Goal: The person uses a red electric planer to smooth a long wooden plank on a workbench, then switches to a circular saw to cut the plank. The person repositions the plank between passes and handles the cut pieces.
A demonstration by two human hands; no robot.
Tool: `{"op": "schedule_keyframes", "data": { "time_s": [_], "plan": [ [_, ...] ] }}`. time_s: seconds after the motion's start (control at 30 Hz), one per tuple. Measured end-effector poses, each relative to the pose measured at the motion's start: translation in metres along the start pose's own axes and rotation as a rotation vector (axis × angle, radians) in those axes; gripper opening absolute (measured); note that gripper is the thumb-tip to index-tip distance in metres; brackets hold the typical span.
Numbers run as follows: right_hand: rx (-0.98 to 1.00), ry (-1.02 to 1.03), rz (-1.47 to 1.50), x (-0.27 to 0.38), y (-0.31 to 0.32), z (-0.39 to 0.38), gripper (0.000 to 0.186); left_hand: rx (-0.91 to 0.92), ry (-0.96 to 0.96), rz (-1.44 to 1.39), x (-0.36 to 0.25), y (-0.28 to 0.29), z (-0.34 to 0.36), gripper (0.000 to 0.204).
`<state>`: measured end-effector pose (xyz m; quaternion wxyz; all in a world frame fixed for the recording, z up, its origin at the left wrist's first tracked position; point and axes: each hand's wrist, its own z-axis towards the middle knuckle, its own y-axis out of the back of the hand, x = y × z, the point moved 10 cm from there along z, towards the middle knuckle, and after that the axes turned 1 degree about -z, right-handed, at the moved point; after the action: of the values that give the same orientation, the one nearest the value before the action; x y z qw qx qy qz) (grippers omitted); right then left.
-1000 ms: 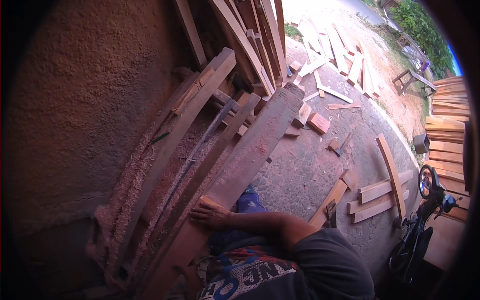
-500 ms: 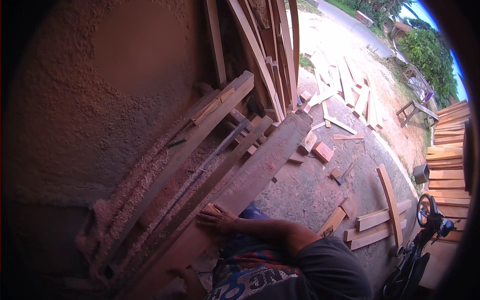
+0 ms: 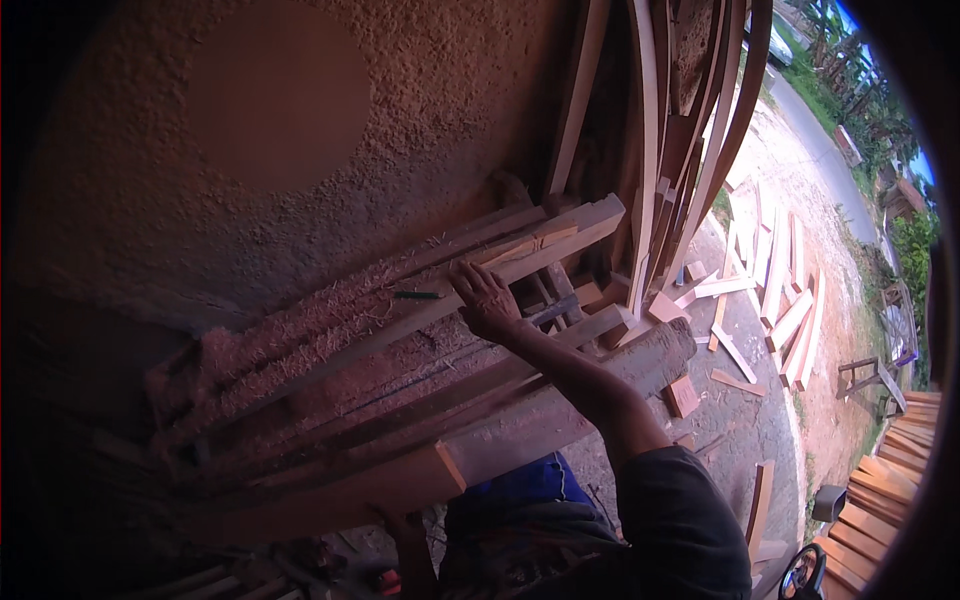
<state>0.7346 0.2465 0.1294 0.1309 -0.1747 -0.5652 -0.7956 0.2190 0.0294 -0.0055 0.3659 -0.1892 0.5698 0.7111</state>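
Note:
My right hand (image 3: 484, 300) reaches across the boards to the far timber beam (image 3: 572, 230), fingers apart and slightly curved over it. Just left of the fingertips a thin green item, perhaps a pencil (image 3: 415, 295), lies on that beam among pink shavings (image 3: 300, 330). My left hand (image 3: 398, 522) is low in the view at the lower edge of the near broad plank (image 3: 520, 440); its fingers are dim and partly hidden. A short pale orange strip (image 3: 450, 464) sits crosswise on that plank, between my two hands.
A rough wall (image 3: 450, 100) runs behind the beams, with long boards (image 3: 640, 110) propped upright beside it. Loose offcuts (image 3: 790, 310) lie on the sunlit ground at right, near a wooden stand (image 3: 870, 375). Stacked boards (image 3: 880, 480) and a motorcycle's front (image 3: 805, 570) are at the lower right.
My right hand has left the near plank and moved up to the far beam by the green item. The view has turned, shifting the scene. My left hand remains at the near plank.

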Motion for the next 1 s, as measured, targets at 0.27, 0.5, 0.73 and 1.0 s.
{"op": "schedule_keyframes", "data": {
  "time_s": [0.27,0.5,0.73,1.0],
  "plan": [
    [0.003,-0.030,-0.045,-0.040,-0.013,0.050,0.078,0.179,0.270,-0.134,-0.037,-0.035,-0.006,0.102],
    [0.069,-0.157,0.215,0.016,-0.009,-0.082,0.073,0.157,0.473,-0.818,0.022,-0.056,-0.007,0.088],
    [0.209,-0.102,0.571,0.071,0.008,-0.304,0.053,0.104,0.891,-1.358,0.050,-0.080,-0.007,0.100],
    [0.433,-0.413,0.493,0.045,0.016,-0.434,0.046,-0.073,1.268,-0.940,0.060,-0.060,-0.020,0.087]
  ]
}}
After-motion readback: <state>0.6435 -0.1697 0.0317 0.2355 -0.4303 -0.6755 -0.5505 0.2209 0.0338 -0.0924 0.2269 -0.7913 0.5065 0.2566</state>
